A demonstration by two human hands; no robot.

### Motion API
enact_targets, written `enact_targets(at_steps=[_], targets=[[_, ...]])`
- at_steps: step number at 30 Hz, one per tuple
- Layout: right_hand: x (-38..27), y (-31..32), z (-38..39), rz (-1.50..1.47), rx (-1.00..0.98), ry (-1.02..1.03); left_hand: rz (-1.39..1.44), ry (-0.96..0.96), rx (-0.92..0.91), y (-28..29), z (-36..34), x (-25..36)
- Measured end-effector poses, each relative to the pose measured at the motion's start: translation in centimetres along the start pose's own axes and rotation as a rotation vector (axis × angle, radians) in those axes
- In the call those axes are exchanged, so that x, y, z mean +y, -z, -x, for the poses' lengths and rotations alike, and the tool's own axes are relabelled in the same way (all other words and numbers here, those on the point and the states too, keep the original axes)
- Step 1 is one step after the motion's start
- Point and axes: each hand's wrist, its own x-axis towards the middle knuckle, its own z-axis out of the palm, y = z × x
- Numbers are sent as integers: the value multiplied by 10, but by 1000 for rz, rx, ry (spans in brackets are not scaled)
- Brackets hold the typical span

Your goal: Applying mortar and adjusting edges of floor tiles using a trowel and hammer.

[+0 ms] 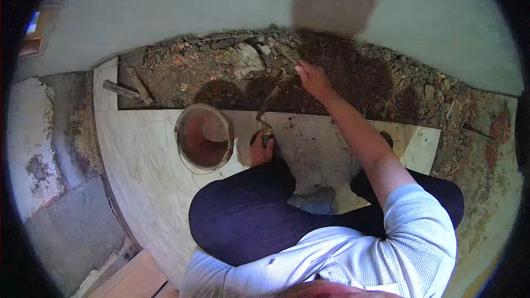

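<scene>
My right hand (316, 81) reaches out over the strip of dug earth and rubble (182, 72), its fingers closed on a thin, pale stick-like thing (285, 54) that points toward the wall. Near my left knee, my left hand (260, 150) is wrapped round the handle end of what looks like a trowel (269, 104). Its narrow, dirty blade extends from the tiles over the soil. Beside that hand, to the left, a round bucket (205, 137) with a reddish inside stands on the pale tiles.
Pale marble-look tiles (149, 149) border the earth. A whitish stone chunk (248, 60) lies in the rubble, with two wood pieces (138, 85) at its left end. A string (187, 41) runs along the grey wall (221, 0). A thin bar (479, 133) lies far right.
</scene>
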Motion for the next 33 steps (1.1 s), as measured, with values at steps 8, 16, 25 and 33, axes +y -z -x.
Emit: enact_targets(at_steps=[8, 16, 25, 33], targets=[[-19, 12, -25, -79, -161, 42, -31, -4, 39, 2, 3, -7], [46, -7, -32, 164, -250, -173, -49, 9, 9, -8, -8, 12], [61, 13, -36, 288, -319, -147, 17, 16, -30, -13, -8, 11], [17, 15, -8, -28, -120, -55, 4, -9, 0, 0, -4, -8]])
